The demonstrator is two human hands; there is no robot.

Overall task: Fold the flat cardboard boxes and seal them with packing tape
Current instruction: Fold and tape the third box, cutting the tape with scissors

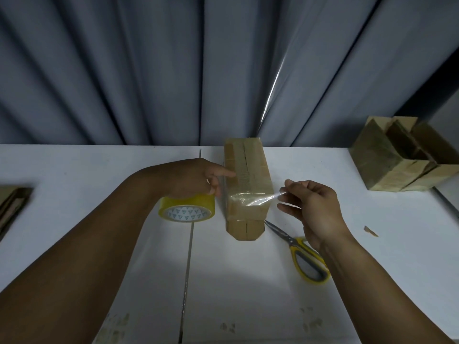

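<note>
The folded box [246,180] is lying lengthwise mid-table, its far end at the table's [99,170] back edge. A clear tape strip [250,198] is crossing its top. My right hand [313,204] is pinching the strip's free end just past the right edge. My left hand [196,177] is gripping the tape roll [186,209] just beside the left edge. Scissors [305,254] are lying near the box's front right corner, and white tabletop is stretching toward me.

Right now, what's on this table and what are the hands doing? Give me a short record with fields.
Left hand: grips the roll, forefinger against the box
Right hand: pinches the tape end, stretched across the box
Scissors: flat on the table beside the box, partly hidden by the right wrist
Far right: folded boxes, tops open
Far left: flat cardboard
</note>
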